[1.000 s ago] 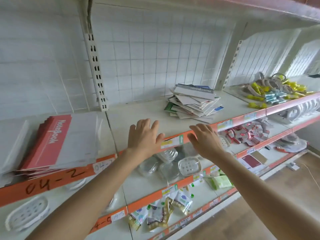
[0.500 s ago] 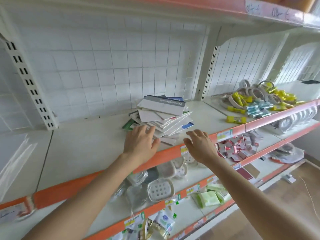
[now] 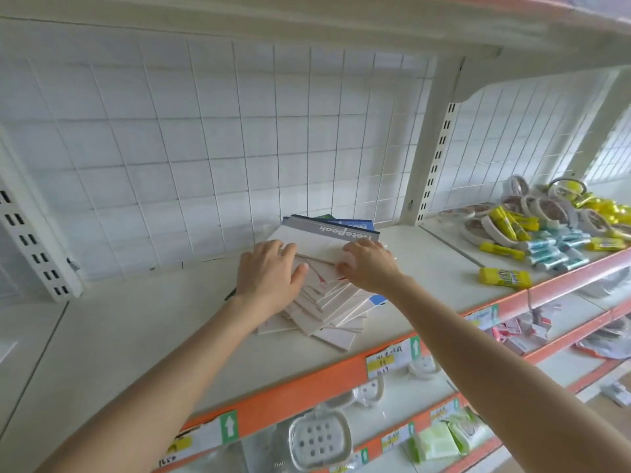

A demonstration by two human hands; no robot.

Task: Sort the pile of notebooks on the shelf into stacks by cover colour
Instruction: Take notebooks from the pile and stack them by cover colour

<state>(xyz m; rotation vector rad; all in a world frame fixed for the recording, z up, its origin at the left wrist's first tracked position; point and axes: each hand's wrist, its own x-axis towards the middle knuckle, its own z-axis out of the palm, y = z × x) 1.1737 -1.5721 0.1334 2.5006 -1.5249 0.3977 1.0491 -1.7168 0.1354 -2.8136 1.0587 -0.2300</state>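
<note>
A messy pile of notebooks (image 3: 336, 310) lies on the white shelf (image 3: 136, 336), fanned out with mostly white backs showing. The top notebook (image 3: 327, 238) has a grey band reading "Notebook"; blue and green covers peek out behind it. My left hand (image 3: 268, 278) lies flat on the pile's left side, fingers spread. My right hand (image 3: 370, 266) rests on the pile's right side, fingertips on the top notebook. Neither hand grips anything that I can see.
A wire grid backs the shelf. Right of the upright post lie tape rolls (image 3: 539, 213) and yellow glue sticks (image 3: 505, 277). The orange shelf edge (image 3: 307, 387) carries price labels. Lower shelves hold soap dishes (image 3: 319, 438) and small packets.
Both hands moved forward from the shelf's front edge onto the notebook pile. The view shifted right and closer; the red notebook stack at the left is out of sight.
</note>
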